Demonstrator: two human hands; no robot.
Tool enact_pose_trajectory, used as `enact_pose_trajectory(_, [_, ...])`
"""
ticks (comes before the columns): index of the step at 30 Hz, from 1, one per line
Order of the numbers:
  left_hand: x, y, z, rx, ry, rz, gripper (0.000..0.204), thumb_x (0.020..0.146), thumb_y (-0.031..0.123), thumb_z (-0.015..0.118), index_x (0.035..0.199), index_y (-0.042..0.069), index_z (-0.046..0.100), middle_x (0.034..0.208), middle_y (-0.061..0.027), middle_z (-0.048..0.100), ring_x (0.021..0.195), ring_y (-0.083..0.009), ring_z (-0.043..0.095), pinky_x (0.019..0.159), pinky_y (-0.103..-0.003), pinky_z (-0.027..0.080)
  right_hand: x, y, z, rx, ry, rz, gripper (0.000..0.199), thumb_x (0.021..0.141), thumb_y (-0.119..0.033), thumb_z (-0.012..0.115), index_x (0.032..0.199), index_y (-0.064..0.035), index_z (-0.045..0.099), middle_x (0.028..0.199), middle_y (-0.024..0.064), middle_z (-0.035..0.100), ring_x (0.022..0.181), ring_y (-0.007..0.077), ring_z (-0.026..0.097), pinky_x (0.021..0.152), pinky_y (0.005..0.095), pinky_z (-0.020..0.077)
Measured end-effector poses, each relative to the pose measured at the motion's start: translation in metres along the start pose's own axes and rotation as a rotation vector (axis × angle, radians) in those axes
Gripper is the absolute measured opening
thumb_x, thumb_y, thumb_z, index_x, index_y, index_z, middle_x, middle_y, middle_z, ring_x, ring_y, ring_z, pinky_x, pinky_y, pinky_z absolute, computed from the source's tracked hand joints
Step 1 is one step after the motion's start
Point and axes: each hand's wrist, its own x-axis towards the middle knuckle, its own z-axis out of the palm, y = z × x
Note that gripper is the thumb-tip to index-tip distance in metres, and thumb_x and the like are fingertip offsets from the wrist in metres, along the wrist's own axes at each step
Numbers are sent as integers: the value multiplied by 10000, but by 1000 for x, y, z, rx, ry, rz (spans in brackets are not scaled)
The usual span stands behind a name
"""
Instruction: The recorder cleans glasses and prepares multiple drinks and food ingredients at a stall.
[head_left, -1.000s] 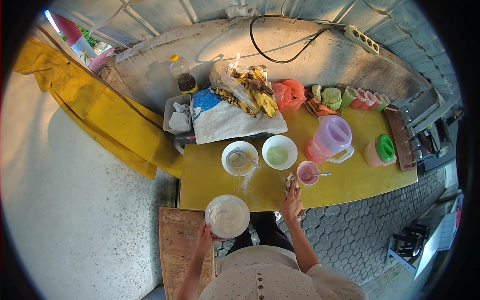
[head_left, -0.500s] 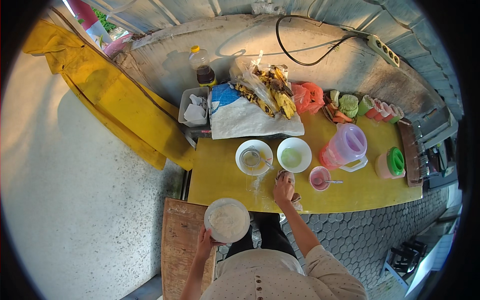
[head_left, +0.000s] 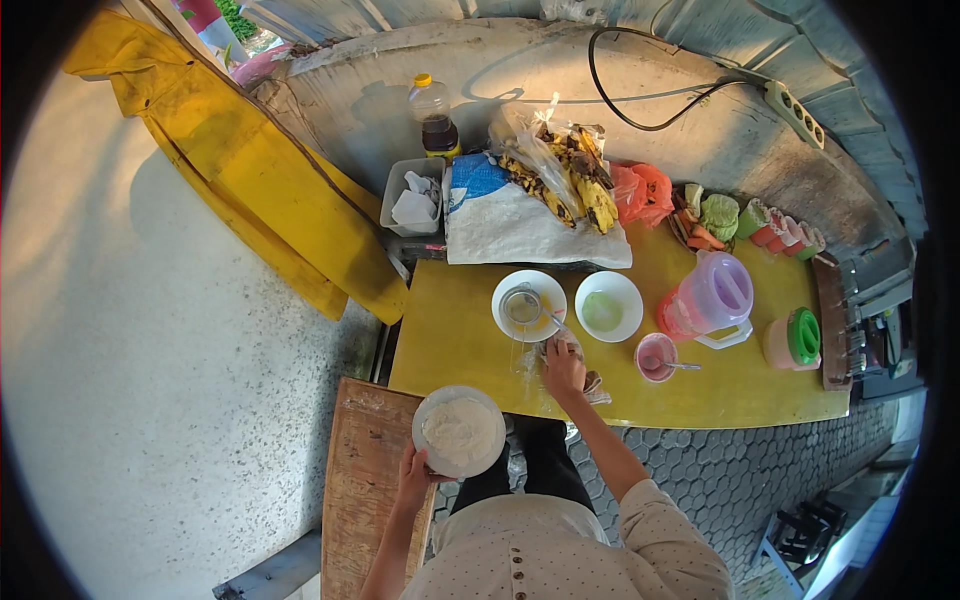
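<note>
My left hand (head_left: 415, 476) grips the rim of a bowl of white flour (head_left: 459, 432), held level over the corner of the wooden bench. On the yellow table, my right hand (head_left: 566, 374) presses down on a crumpled cloth (head_left: 595, 388), which sticks out on both sides of it. White powder (head_left: 530, 372) is smeared on the tabletop just left of that hand. Beyond it stands a white bowl (head_left: 503, 292) with a small strainer (head_left: 522, 305) resting in it. Another white bowl (head_left: 611, 328) beside it holds pale green liquid.
A pink cup with a spoon (head_left: 655, 360), a lilac-lidded pitcher (head_left: 720, 290) and a green-lidded container (head_left: 802, 338) stand to the right. Bananas (head_left: 580, 185) lie on a white sack at the back, near a bottle (head_left: 436, 120). A wooden bench (head_left: 370, 470) is at the left.
My right hand and the cloth have slid slightly left and away across the tabletop, toward the powder. The view has shifted a little; the flour bowl stays in my left hand.
</note>
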Motion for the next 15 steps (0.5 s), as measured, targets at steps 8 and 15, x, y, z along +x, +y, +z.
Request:
enact_pose_trajectory(8, [-10, 1, -16, -7, 21, -3, 390, 906, 190, 319, 1272, 66, 272, 1099, -144, 498, 856, -264, 600, 607, -375, 563, -41, -5, -45, 214, -55, -108, 529, 675, -133, 572, 1189, -157, 452, 979, 108, 510, 723, 303, 574, 576, 420, 486])
enact_pose_trajectory(15, [-26, 4, -26, -17, 22, 16, 396, 903, 186, 320, 1277, 66, 271, 1112, -140, 488, 869, -269, 595, 597, -376, 565, -43, -29, -16, 106, 88, 193, 520, 694, -152, 573, 1198, -157, 446, 1001, 138, 505, 692, 326, 578, 560, 435, 485])
